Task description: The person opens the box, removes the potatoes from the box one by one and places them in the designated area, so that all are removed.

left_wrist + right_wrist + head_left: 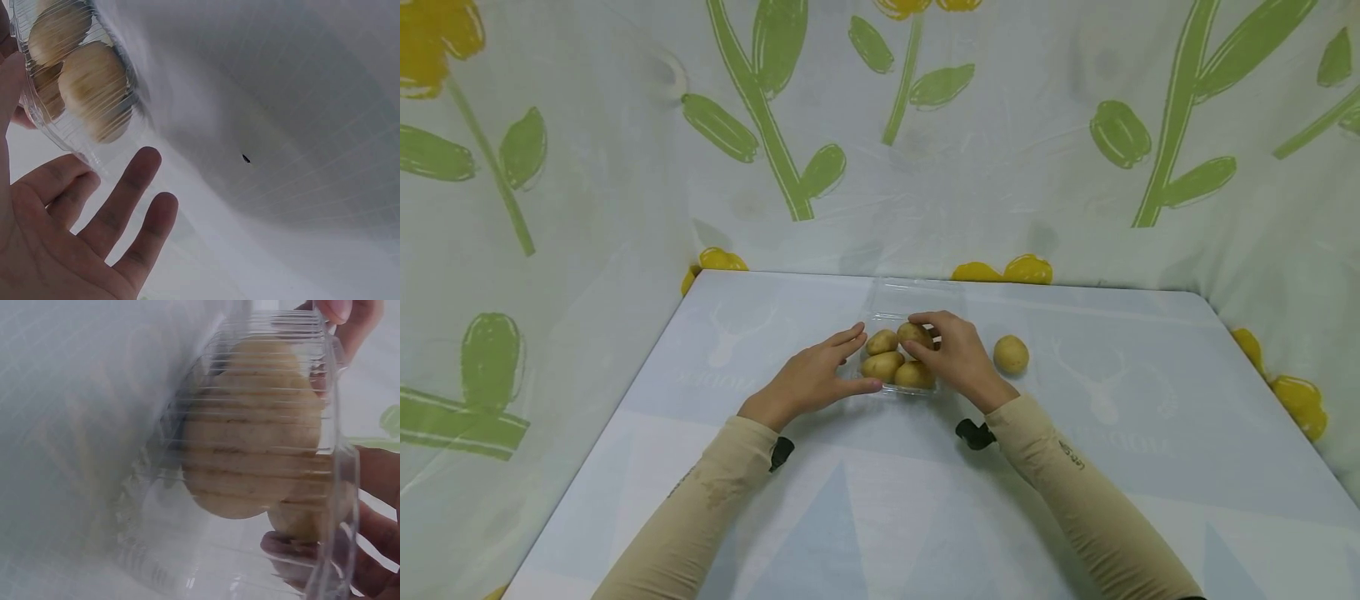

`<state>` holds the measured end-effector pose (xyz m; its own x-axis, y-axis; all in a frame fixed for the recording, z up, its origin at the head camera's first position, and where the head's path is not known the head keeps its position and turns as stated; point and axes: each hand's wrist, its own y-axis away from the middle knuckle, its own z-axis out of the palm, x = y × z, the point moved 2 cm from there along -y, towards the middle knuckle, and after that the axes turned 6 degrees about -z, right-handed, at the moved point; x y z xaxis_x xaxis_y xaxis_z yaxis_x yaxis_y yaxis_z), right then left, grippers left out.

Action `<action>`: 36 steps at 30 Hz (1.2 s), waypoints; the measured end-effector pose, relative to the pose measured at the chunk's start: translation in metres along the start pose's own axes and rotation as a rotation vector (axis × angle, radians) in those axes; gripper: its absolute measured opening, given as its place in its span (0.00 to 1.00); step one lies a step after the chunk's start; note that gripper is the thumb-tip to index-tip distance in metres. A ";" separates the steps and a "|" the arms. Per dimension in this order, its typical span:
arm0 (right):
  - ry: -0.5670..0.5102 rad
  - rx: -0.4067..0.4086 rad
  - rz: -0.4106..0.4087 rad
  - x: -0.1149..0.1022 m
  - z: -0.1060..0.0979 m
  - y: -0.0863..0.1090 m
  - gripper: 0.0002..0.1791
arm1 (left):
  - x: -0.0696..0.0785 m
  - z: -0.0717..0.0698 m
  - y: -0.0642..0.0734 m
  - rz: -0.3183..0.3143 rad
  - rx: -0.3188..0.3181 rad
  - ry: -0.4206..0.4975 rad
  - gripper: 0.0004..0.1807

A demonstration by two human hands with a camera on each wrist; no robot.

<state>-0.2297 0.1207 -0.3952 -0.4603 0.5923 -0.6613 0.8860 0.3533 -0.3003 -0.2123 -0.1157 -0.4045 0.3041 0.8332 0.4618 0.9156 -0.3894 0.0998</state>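
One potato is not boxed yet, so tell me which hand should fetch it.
Right. The right hand lies beside the loose round yellow potato; the left hand steadies the clear ribbed plastic box on the far side.

Your two arms came in from the near edge of the table, both in beige sleeves, with a small black device under each wrist. Your left hand (808, 379) lay low near the table's middle, palm turned inward, fingers straight and a little spread, pointing to your right. Your right hand (953, 354) was just beside it, arched from above, with the fingers (925, 320) and thumb curled downward. The fingertips of both hands were near each other.
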 end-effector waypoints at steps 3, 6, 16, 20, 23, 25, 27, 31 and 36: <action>-0.016 0.008 -0.007 -0.003 -0.002 0.001 0.24 | 0.000 0.000 0.000 0.002 0.001 0.001 0.53; -0.024 0.028 -0.024 -0.006 -0.004 0.003 0.25 | 0.000 0.000 0.000 0.005 0.002 0.005 0.52; -0.031 0.174 -0.110 -0.016 -0.018 0.012 0.24 | 0.000 0.000 0.000 0.006 0.003 -0.006 0.54; -0.059 0.236 -0.161 -0.019 -0.025 0.015 0.24 | 0.000 0.000 0.000 0.003 -0.001 -0.004 0.54; -0.080 0.276 -0.177 -0.021 -0.028 0.018 0.24 | 0.001 0.000 0.000 0.000 -0.002 -0.004 0.54; -0.088 0.302 -0.178 -0.022 -0.030 0.020 0.24 | 0.001 0.000 0.000 -0.002 0.000 -0.007 0.54; -0.093 0.329 -0.180 -0.022 -0.032 0.022 0.24 | 0.001 0.000 0.001 0.000 0.002 -0.007 0.54; -0.111 0.372 -0.190 -0.022 -0.036 0.026 0.24 | 0.002 0.000 0.001 0.002 0.005 -0.005 0.53; -0.128 0.415 -0.183 -0.021 -0.043 0.030 0.24 | 0.002 0.001 0.000 0.004 0.006 -0.009 0.52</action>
<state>-0.1956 0.1505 -0.3605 -0.6235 0.4444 -0.6432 0.7502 0.1087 -0.6522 -0.2111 -0.1136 -0.4041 0.3105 0.8351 0.4541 0.9157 -0.3910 0.0929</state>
